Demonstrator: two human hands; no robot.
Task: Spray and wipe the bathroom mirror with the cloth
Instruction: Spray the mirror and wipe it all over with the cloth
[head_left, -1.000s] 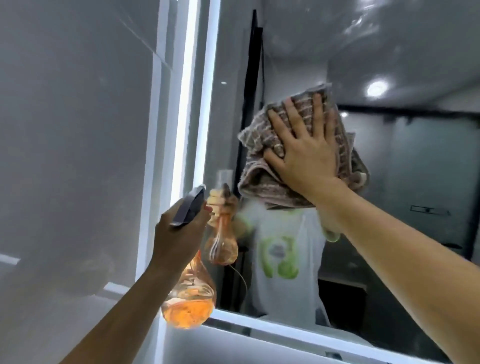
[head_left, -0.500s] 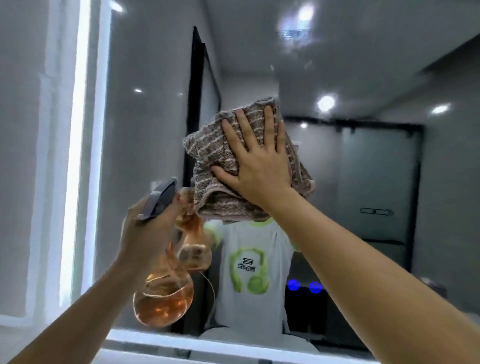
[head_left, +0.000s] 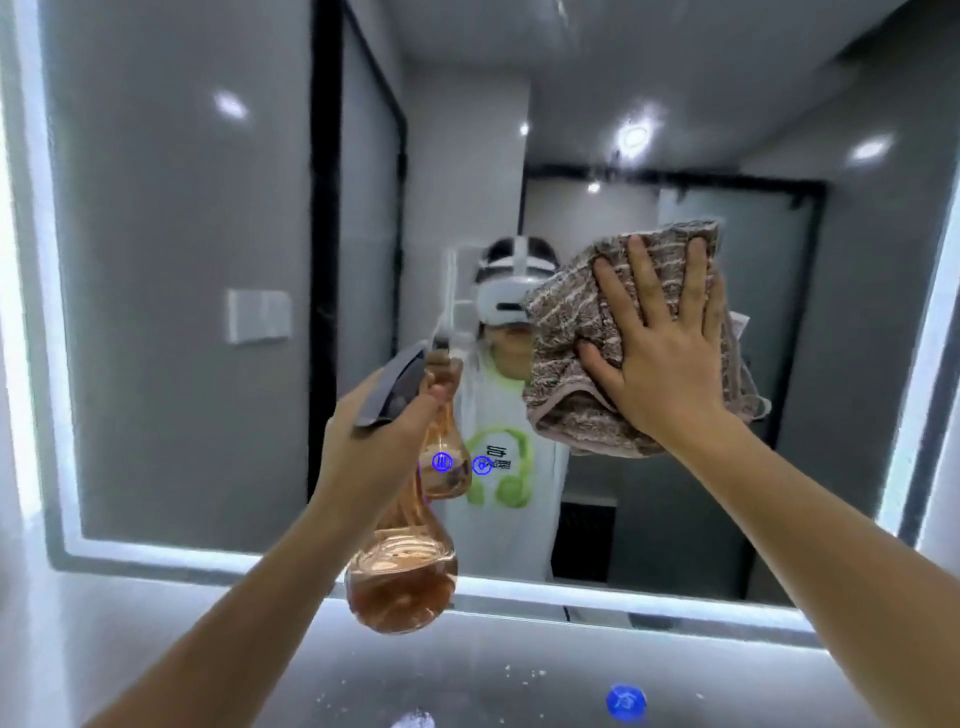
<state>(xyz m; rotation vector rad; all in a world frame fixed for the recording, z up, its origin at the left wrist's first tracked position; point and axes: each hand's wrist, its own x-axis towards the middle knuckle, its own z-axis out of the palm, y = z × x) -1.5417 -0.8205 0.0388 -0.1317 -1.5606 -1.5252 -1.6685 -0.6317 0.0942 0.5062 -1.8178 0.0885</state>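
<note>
A large wall mirror (head_left: 182, 322) with a lit white border fills the view. My right hand (head_left: 660, 348) lies flat with fingers spread on a brown striped cloth (head_left: 566, 332), pressing it against the glass right of centre. My left hand (head_left: 374, 431) grips the neck of a clear spray bottle (head_left: 402, 577) holding amber liquid, its dark trigger head pointing at the mirror. The bottle hangs just in front of the glass, left of the cloth and lower.
The mirror reflects a person in a white shirt and headset, a dark door frame and ceiling lights. Two small blue touch icons (head_left: 442, 461) glow on the glass. Below the mirror runs a grey ledge (head_left: 519, 670) with white specks and a blue round mark (head_left: 626, 702).
The view has swung down and right, showing the whole mirror. My right hand has slid the cloth rightward and lower across the glass. My left hand keeps hold of the bottle.
</note>
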